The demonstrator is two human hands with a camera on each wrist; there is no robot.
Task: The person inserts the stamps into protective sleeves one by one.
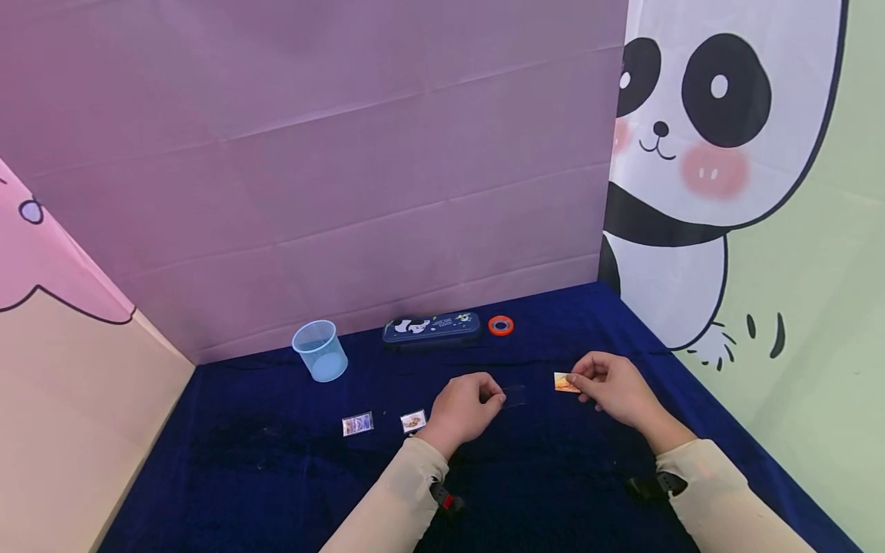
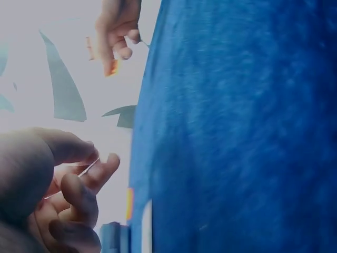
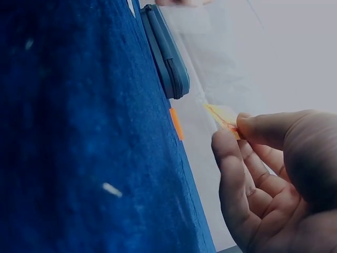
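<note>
Between thumb and fingertips my right hand (image 1: 618,388) pinches a small yellow-orange picture card (image 1: 564,382). The same card (image 3: 224,117) shows up close in the right wrist view, one corner sticking out past the thumb. My left hand (image 1: 465,408) pinches the edge of a thin see-through sleeve (image 1: 515,396), which is faint against the dark cloth. In the left wrist view, only a thin edge is visible between the left hand's (image 2: 73,184) thumb and fingers. Both hands are apart, above the cloth. Left of the left hand lies a small picture card (image 1: 413,421), with another picture card (image 1: 357,424) farther left.
A dark blue cloth (image 1: 228,476) covers the table. Toward the back stand a light blue mesh basket (image 1: 320,352), a blue pencil case (image 1: 432,329) with a panda print, and an orange-red ring-shaped roll (image 1: 501,326). Curtains (image 1: 346,192) rise behind and at the sides.
</note>
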